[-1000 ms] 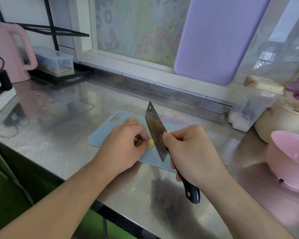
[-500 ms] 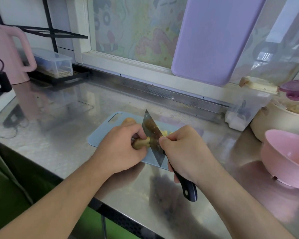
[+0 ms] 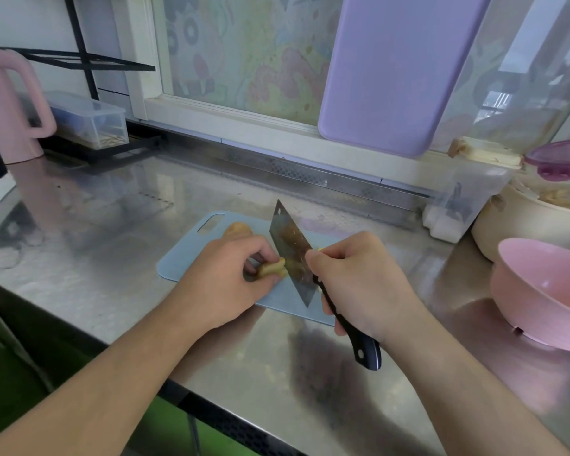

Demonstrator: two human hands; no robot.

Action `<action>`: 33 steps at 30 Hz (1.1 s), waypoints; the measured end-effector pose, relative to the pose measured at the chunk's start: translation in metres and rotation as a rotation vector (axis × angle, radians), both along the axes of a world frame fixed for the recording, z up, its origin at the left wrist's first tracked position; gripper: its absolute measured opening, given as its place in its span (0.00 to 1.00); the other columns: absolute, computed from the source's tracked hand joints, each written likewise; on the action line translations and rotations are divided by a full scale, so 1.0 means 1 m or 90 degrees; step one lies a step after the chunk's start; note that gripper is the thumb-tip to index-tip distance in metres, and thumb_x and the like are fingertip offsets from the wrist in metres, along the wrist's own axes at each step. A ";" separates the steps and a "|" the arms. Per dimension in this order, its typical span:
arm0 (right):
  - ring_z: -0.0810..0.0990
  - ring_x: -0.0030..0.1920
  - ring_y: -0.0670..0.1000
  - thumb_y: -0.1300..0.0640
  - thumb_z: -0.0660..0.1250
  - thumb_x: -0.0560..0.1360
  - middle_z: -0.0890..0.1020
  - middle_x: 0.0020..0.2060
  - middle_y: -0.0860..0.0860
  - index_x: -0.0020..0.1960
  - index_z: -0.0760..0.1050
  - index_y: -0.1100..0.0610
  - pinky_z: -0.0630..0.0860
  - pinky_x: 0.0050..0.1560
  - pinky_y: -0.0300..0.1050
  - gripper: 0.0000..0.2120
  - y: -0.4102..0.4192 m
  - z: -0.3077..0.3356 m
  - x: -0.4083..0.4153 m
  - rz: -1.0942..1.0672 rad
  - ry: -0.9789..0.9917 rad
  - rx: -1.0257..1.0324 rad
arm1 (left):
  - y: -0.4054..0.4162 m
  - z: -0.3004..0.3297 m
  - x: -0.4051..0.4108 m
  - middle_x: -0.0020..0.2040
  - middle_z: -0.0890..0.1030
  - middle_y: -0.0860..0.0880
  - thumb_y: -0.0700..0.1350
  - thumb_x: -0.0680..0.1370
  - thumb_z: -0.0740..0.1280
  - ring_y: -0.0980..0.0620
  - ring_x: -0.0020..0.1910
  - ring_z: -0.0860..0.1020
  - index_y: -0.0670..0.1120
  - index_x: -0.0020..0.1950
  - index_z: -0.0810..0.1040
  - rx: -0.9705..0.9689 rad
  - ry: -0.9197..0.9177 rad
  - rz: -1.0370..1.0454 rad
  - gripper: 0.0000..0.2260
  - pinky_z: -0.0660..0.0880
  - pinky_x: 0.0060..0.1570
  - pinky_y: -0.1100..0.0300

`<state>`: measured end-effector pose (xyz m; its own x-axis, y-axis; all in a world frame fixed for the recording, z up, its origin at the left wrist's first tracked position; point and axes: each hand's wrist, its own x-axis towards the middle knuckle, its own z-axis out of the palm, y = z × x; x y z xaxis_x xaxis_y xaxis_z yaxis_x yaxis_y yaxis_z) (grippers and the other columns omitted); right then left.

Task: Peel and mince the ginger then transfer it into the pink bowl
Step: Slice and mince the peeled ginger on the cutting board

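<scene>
On the steel counter lies a pale blue cutting board (image 3: 191, 255). My left hand (image 3: 224, 281) grips a piece of ginger (image 3: 272, 268) over the board. My right hand (image 3: 359, 281) holds a cleaver (image 3: 293, 251) by its black handle, blade tilted up and its edge against the ginger's right end. A second ginger lump (image 3: 237, 229) lies on the board behind my left hand. A small yellow bit shows just past the blade. The pink bowl (image 3: 540, 291) stands at the right on the counter, apart from both hands.
A cream pot (image 3: 520, 222) with a purple lid (image 3: 560, 158) and a clear container (image 3: 464, 202) stand at the back right. A lilac board (image 3: 392, 70) leans on the window. A pink kettle (image 3: 10, 106) and clear box (image 3: 89, 118) sit back left. The counter's front edge is close.
The ginger has turned in my left hand and more of it shows left of the blade. The cleaver has shifted slightly lower along it.
</scene>
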<state>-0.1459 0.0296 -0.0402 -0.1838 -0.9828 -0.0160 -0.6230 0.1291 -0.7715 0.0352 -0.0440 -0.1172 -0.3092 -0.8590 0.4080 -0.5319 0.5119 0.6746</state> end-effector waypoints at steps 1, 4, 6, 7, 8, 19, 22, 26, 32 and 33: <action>0.72 0.19 0.56 0.55 0.63 0.81 0.74 0.25 0.58 0.42 0.75 0.71 0.72 0.24 0.46 0.19 0.000 0.001 -0.001 -0.001 0.002 -0.006 | -0.001 -0.001 0.001 0.46 0.82 0.57 0.46 0.75 0.79 0.57 0.44 0.81 0.56 0.46 0.83 -0.002 0.002 -0.001 0.07 0.80 0.47 0.57; 0.72 0.18 0.56 0.55 0.64 0.82 0.74 0.25 0.58 0.41 0.75 0.71 0.74 0.25 0.47 0.20 0.001 0.004 -0.002 -0.008 -0.011 -0.017 | -0.003 -0.003 0.002 0.47 0.83 0.58 0.44 0.76 0.78 0.57 0.45 0.82 0.55 0.47 0.84 -0.019 0.006 -0.014 0.06 0.81 0.48 0.56; 0.73 0.18 0.56 0.54 0.64 0.82 0.75 0.24 0.58 0.39 0.75 0.70 0.73 0.25 0.47 0.20 0.001 0.006 -0.002 -0.005 -0.016 -0.019 | -0.003 -0.003 0.003 0.47 0.83 0.59 0.42 0.76 0.77 0.57 0.45 0.82 0.53 0.47 0.85 -0.033 0.000 -0.010 0.06 0.80 0.48 0.57; 0.73 0.18 0.56 0.54 0.64 0.82 0.75 0.24 0.58 0.39 0.75 0.69 0.73 0.24 0.46 0.20 0.002 0.006 -0.002 -0.003 -0.017 -0.020 | -0.003 -0.003 0.003 0.47 0.83 0.59 0.42 0.76 0.77 0.57 0.45 0.82 0.53 0.47 0.85 -0.040 -0.003 -0.006 0.06 0.80 0.48 0.58; 0.73 0.18 0.56 0.54 0.64 0.82 0.75 0.24 0.58 0.39 0.76 0.69 0.73 0.24 0.46 0.20 0.002 0.006 -0.002 -0.001 -0.018 -0.021 | -0.003 -0.004 0.003 0.47 0.82 0.59 0.43 0.76 0.77 0.58 0.45 0.82 0.53 0.47 0.85 -0.046 -0.006 -0.003 0.06 0.79 0.47 0.59; 0.72 0.17 0.56 0.53 0.65 0.82 0.75 0.24 0.58 0.33 0.74 0.64 0.72 0.23 0.43 0.22 0.001 0.005 -0.001 0.007 0.010 -0.001 | -0.004 -0.005 0.000 0.43 0.78 0.60 0.41 0.76 0.77 0.59 0.42 0.78 0.50 0.46 0.85 -0.134 -0.054 -0.002 0.04 0.78 0.44 0.59; 0.73 0.17 0.55 0.53 0.65 0.83 0.76 0.24 0.59 0.37 0.75 0.67 0.71 0.22 0.43 0.21 0.002 0.008 -0.003 0.017 0.018 0.009 | -0.004 -0.004 -0.001 0.42 0.77 0.60 0.41 0.76 0.77 0.59 0.41 0.78 0.50 0.45 0.86 -0.144 -0.058 0.002 0.04 0.76 0.43 0.62; 0.73 0.17 0.55 0.53 0.64 0.83 0.76 0.23 0.58 0.40 0.77 0.68 0.71 0.23 0.42 0.20 0.005 0.011 -0.006 0.027 0.034 0.018 | -0.004 -0.003 -0.001 0.40 0.75 0.61 0.41 0.75 0.77 0.59 0.40 0.77 0.50 0.44 0.86 -0.149 -0.070 0.004 0.05 0.72 0.41 0.67; 0.74 0.17 0.55 0.53 0.64 0.83 0.76 0.22 0.56 0.39 0.76 0.67 0.70 0.24 0.42 0.21 0.006 0.010 -0.007 0.032 0.051 0.024 | -0.004 -0.004 -0.001 0.40 0.75 0.62 0.42 0.75 0.78 0.59 0.40 0.77 0.51 0.44 0.86 -0.147 -0.064 -0.001 0.05 0.75 0.41 0.64; 0.74 0.17 0.55 0.52 0.64 0.83 0.76 0.23 0.57 0.38 0.75 0.67 0.70 0.24 0.42 0.21 0.006 0.010 -0.006 0.032 0.050 0.022 | -0.004 -0.004 -0.001 0.41 0.75 0.61 0.42 0.75 0.77 0.59 0.40 0.77 0.52 0.44 0.85 -0.148 -0.061 -0.002 0.05 0.77 0.41 0.60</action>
<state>-0.1524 0.0353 -0.0298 -0.1364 -0.9900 -0.0371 -0.6878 0.1216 -0.7157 0.0345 -0.0479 -0.1216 -0.3594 -0.7445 0.5626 -0.5859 0.6493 0.4850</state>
